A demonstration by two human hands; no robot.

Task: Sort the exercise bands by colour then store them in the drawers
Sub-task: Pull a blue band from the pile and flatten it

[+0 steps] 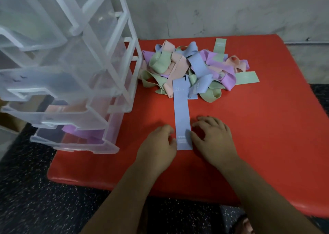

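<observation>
A long light-blue exercise band [182, 112] lies flat on the red table [249, 135], running from the pile towards me. My left hand [160, 144] has curled fingers and pinches the band's near left edge. My right hand [211, 137] rests on the table on the band's right, thumb pressing on its near end, fingers arched. A mixed pile of bands [195, 70] in green, pink, blue and purple sits at the back of the table. The clear plastic drawer unit [99, 70] stands at the left, drawers pulled out; one holds pink bands [71, 107], the bottom one purple bands [83, 132].
A grey wall [231, 9] rises right behind the table. Dark speckled floor [35, 198] lies below the table's front and left edges. The open drawers overhang the table's left edge. Bare red tabletop stretches to the right of my hands.
</observation>
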